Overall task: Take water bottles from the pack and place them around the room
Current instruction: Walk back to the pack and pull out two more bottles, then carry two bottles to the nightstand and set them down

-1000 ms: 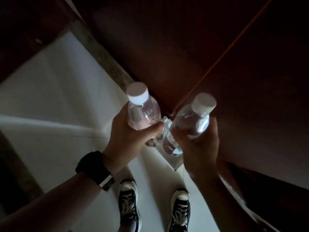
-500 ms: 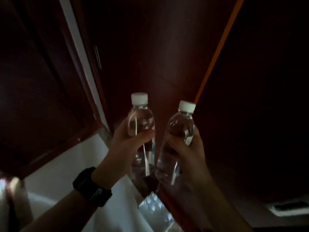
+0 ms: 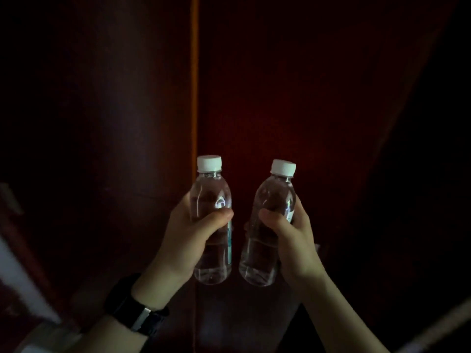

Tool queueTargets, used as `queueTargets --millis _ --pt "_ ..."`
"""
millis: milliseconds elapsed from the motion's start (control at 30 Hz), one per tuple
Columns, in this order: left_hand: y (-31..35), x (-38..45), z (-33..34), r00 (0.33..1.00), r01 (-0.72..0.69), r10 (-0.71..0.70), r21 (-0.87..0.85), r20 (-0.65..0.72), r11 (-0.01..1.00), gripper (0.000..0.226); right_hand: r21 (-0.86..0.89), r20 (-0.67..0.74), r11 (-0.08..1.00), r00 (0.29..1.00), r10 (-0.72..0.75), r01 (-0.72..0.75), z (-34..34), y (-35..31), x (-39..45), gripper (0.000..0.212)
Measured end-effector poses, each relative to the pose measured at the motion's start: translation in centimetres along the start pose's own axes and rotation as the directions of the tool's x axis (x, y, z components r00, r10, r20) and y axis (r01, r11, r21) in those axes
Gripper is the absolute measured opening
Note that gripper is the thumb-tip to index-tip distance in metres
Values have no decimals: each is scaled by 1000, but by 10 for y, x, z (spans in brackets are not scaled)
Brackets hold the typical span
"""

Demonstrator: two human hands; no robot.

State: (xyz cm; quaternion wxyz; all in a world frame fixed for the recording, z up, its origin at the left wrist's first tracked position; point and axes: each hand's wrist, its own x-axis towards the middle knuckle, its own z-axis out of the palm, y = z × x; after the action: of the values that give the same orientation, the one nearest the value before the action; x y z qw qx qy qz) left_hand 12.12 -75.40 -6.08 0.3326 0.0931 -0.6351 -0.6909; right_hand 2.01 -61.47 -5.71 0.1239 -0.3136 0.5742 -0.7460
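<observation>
My left hand (image 3: 187, 240) is wrapped around the middle of a clear water bottle (image 3: 211, 194) with a white cap, held upright at chest height. My right hand (image 3: 293, 240) grips a second clear water bottle (image 3: 274, 200) with a white cap, tilted slightly to the right. The two bottles sit side by side with a small gap between them. A black watch (image 3: 137, 312) is on my left wrist. The pack is out of view.
Dark reddish wooden panels (image 3: 114, 110) fill the view straight ahead, with a thin orange vertical seam (image 3: 195, 72) between two of them. A pale strip of floor or wall (image 3: 15, 271) shows at the lower left. The room is very dim.
My view has tilted up from the floor and my shoes to the wooden panels. Both bottles have come upright and level, still gripped in the same hands.
</observation>
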Motion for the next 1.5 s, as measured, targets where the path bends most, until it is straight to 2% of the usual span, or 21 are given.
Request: queueTargets --millis 100,200,333,467,600,667,767,833,933,1100,1167,1267,1367,1500 --pt "0 -3 53 981 18 -11 -37 195 999 33 -41 -174 999 984 -29 22 -49 -30 -31 31" --pt "1 -19 122 921 60 -24 -80 390 995 31 -110 -365 993 927 -82 44 -105 -61 -74 29" --pt "5 -58 227 789 183 -56 -148 612 972 29 -183 -580 982 800 -154 56 -180 -102 -148 31" --pt "9 -121 337 618 300 -30 -201 785 933 32 -224 -741 971 633 -224 81 -250 -144 -240 27" --pt "11 -202 440 438 401 4 -200 899 894 46 -289 -854 955 431 -291 73 -316 -183 -340 44" --pt "12 -244 488 351 444 26 -190 936 876 48 -328 -876 942 350 -333 75 -346 -204 -389 42" --pt "11 -301 551 255 462 32 -151 966 874 54 -379 -895 924 233 -380 50 -385 -231 -452 38" --pt "9 -331 585 191 467 22 -111 981 877 57 -397 -902 917 169 -397 35 -406 -243 -485 43" --pt "11 -365 630 106 453 35 -79 994 888 55 -406 -907 914 118 -404 6 -436 -259 -519 47" --pt "5 -398 706 20 470 66 -68 998 880 39 -405 -914 913 12 -405 -48 -500 -273 -552 64" --pt "-5 -406 739 -1 476 69 -60 998 877 43 -413 -910 910 -10 -414 -43 -532 -275 -559 65" --pt "-21 -412 799 -19 471 77 -59 997 880 54 -415 -908 907 -33 -418 -67 -590 -278 -563 61" --pt "-38 -410 871 -29 448 101 -77 994 891 60 -415 -907 905 -42 -420 -94 -658 -284 -558 47" --pt "-48 -404 977 -34 484 124 -93 992 870 35 -431 -897 894 -51 -440 -126 -755 -309 -544 61"
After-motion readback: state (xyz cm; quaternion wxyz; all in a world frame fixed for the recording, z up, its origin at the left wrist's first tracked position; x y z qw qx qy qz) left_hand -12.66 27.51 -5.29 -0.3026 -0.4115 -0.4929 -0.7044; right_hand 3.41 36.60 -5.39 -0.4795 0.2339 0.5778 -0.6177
